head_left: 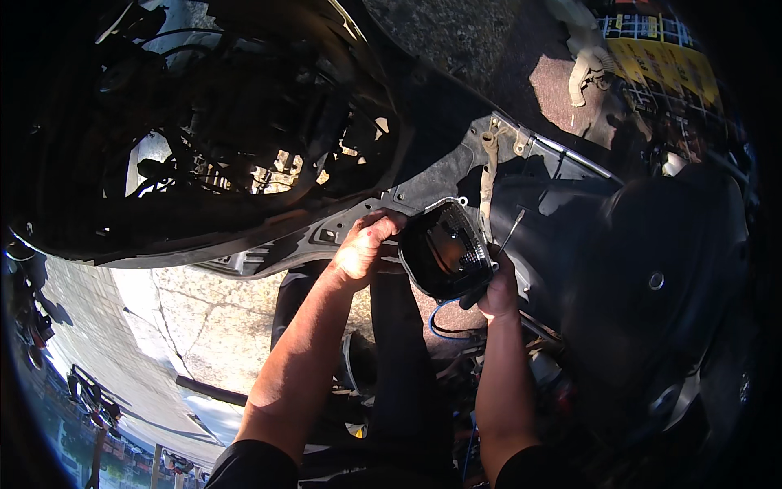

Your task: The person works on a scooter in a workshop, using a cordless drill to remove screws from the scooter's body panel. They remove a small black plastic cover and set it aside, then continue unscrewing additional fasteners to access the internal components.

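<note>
My left hand (365,248) grips the left side of a black, rounded-square plastic housing (440,248) with small tabs and a glossy, partly textured inside. My right hand (497,289) is closed at the housing's right side, also holding a screwdriver (511,231) whose thin shaft points up; its handle is partly hidden by the hand and housing. The housing is held beside a dark frame panel (411,191) of a scooter, with a bent pale tube (489,171) just above it.
A large dark body shell (187,228) with exposed insides fills the upper left. A black seat-like part (619,285) lies right. Pavement (195,318), a blue cable (436,330) and my legs show below. A yellow package (643,61) and loose pale parts (580,81) sit upper right.
</note>
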### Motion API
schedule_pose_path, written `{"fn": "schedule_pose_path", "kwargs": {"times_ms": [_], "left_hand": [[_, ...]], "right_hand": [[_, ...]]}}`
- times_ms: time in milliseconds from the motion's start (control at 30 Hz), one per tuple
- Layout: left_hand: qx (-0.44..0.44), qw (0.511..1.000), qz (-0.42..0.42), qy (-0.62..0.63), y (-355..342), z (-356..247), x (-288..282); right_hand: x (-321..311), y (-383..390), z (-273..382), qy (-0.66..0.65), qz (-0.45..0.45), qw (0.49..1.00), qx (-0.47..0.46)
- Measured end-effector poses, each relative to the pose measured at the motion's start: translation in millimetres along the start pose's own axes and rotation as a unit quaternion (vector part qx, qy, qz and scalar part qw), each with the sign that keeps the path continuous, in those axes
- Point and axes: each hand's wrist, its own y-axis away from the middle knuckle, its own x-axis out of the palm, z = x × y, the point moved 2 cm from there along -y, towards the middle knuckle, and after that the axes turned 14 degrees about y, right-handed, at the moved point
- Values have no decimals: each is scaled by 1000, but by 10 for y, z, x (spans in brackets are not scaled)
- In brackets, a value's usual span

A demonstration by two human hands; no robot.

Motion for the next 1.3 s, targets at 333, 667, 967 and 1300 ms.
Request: {"fn": "schedule_pose_path", "kwargs": {"times_ms": [333, 667, 967, 1300], "left_hand": [[71, 986, 77, -132, 50, -137, 29], [82, 975, 56, -198, 62, -163, 55], [27, 979, 40, -197, 100, -210, 4], [-16, 999, 51, 10, 196, -18, -203]], "right_hand": [[10, 3, -45, -23, 22, 999, 7], [95, 17, -3, -46, 23, 998, 36], [133, 8, -16, -13, 46, 998, 37], [316, 41, 80, -59, -15, 997, 54]]}}
